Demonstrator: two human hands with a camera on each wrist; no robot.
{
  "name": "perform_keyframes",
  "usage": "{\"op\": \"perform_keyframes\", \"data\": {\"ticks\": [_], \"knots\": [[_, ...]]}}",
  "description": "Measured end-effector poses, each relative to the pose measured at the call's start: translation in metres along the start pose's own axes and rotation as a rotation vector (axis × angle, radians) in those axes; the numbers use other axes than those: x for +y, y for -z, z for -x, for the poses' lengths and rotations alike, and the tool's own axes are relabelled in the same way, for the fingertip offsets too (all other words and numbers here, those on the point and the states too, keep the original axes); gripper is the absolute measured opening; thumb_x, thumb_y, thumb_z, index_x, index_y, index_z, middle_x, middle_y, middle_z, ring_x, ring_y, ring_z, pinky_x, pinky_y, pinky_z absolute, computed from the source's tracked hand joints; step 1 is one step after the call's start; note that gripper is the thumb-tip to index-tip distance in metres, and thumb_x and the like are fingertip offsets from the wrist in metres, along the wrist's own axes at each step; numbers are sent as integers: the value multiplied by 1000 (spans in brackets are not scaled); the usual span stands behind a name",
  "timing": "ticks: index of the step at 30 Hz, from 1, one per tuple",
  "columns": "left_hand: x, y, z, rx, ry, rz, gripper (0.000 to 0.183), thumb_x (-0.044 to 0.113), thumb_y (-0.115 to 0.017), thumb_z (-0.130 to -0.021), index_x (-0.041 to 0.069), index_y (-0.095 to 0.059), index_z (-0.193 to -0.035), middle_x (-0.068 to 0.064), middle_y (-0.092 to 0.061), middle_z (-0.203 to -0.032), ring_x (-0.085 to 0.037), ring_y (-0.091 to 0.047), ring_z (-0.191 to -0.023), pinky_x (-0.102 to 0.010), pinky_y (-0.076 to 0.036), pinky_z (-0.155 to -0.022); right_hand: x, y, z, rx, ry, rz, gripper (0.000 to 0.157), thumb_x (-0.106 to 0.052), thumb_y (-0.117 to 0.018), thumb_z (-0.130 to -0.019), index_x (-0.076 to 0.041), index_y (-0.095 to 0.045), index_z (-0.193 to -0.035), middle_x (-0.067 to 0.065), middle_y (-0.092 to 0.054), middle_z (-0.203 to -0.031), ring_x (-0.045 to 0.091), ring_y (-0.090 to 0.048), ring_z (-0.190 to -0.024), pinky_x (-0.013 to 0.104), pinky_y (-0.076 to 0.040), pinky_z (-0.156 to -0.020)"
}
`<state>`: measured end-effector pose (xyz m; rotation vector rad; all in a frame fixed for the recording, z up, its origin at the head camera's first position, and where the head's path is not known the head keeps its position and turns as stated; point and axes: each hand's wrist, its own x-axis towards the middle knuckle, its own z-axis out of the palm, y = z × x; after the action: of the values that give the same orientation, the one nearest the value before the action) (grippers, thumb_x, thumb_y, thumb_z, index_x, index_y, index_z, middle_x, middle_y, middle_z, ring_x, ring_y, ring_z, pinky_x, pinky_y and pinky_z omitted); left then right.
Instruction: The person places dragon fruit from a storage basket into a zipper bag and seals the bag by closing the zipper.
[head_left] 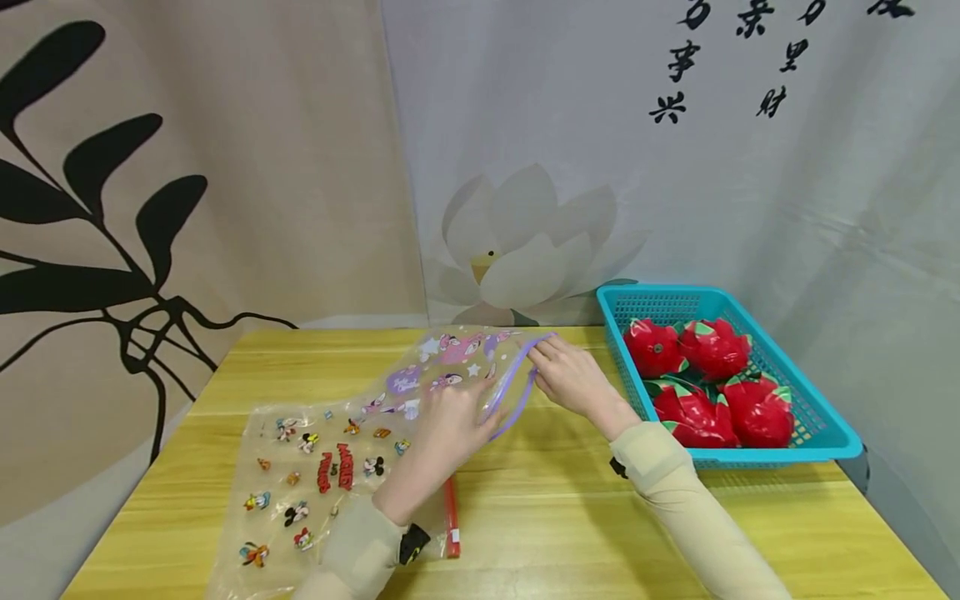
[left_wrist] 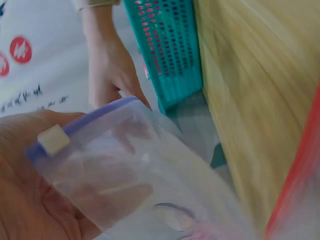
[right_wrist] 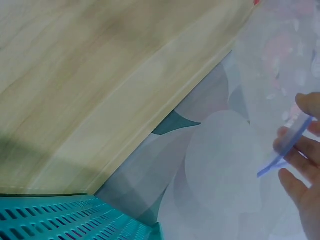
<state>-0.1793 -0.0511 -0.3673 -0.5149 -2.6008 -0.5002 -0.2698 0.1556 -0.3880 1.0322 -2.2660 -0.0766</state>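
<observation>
A clear zip bag (head_left: 450, 354) with pink and purple cartoon prints is held up over the table, its purple-edged mouth spread apart toward the right. My left hand (head_left: 450, 421) holds the near end of that mouth. In the left wrist view, a white slider (left_wrist: 54, 140) sits on the purple zip beside the left palm, and fingers show through the clear film. At the far end, my right hand (head_left: 573, 375) grips the purple rim (right_wrist: 292, 140) between its fingers. Under the left forearm lies a second clear bag (head_left: 300, 467) with Mickey prints and a red zip (head_left: 452, 517), flat on the table.
A blue perforated basket (head_left: 772, 455) stands at the right of the wooden table (head_left: 555, 525). It holds several shiny red, dragon-fruit-like things (head_left: 716, 348) with green tips. Behind the table hangs a printed cloth (head_left: 315, 167).
</observation>
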Motion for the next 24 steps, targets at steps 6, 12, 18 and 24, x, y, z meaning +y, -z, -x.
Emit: {"op": "perform_keyframes", "data": {"ticks": [6,12,18,24], "knots": [[2,7,10,47,-36,-173,27,12,-72,-72,2,-67,-97,-1,-55,-50,-7,-34,-37,-15,-24,-35,-4,2,1,22,19,13,21,-16,-64,-81,-8,-61,-101,5,-64,-95,23,-59,-93,31,-53,-80],[-1,13,16,7,-38,-231,19,5,-75,-66,2,-67,-82,-6,-62,-58,-16,-51,-44,-21,-37,-40,-9,4,1,46,33,24,19,-19,-66,-82,-11,-62,-99,6,-63,-96,23,-58,-94,31,-53,-80],[-10,18,13,181,-26,-104,12,10,-65,-82,2,-69,-90,-9,-64,-61,-15,-48,-41,-14,-30,-34,-8,4,2,25,72,34,21,-15,-67,-82,-16,-68,-103,6,-64,-101,23,-56,-98,35,-48,-94],[-21,22,7,413,-76,-82,19,4,-68,-79,1,-68,-97,-15,-71,-79,-17,-57,-43,-12,-31,-34,-9,5,3,25,135,44,19,-7,-70,-77,-14,-70,-94,5,-66,-98,23,-56,-100,39,-43,-101]]}}
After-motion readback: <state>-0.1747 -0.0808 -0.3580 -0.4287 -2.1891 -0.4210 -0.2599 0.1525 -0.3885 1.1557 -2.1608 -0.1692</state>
